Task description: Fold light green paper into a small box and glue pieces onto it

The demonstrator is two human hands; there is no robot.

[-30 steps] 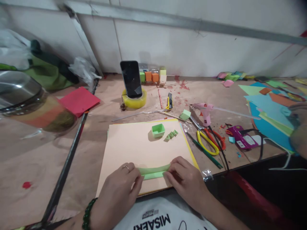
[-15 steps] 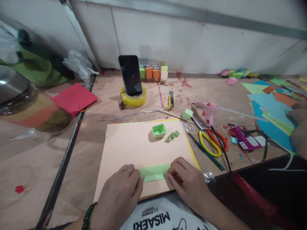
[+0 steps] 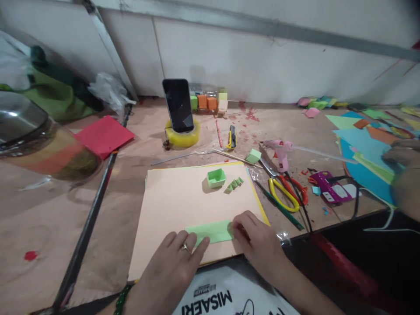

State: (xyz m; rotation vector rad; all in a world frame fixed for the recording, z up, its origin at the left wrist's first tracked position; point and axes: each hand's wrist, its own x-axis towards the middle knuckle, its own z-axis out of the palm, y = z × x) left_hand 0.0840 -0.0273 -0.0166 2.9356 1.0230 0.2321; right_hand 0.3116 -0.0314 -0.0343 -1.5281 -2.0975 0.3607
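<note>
A light green paper strip (image 3: 215,232) lies on a stack of pale peach paper (image 3: 173,197) in front of me, its lower edge folded up flat. My left hand (image 3: 177,262) rests on the strip's left end, thumb stretched along the fold and apart from the fingers. At the right end, my right hand (image 3: 256,236) pinches the strip between thumb and fingertips. Beyond them on the stack sit a small open green paper box (image 3: 216,178) and a zigzag-folded green paper piece (image 3: 235,184).
Scissors (image 3: 284,194), a green pencil (image 3: 282,208), a pink glue gun (image 3: 280,151) and a purple device (image 3: 331,187) lie to the right. A phone (image 3: 179,105) leans in a yellow tape roll (image 3: 183,136). A jar (image 3: 49,144) stands left; another person's hand (image 3: 407,175) shows far right.
The raised fold along the strip's lower edge is now pressed flat. My left hand has opened from a pinch, its thumb sliding right along the edge. My right hand stays at the right end.
</note>
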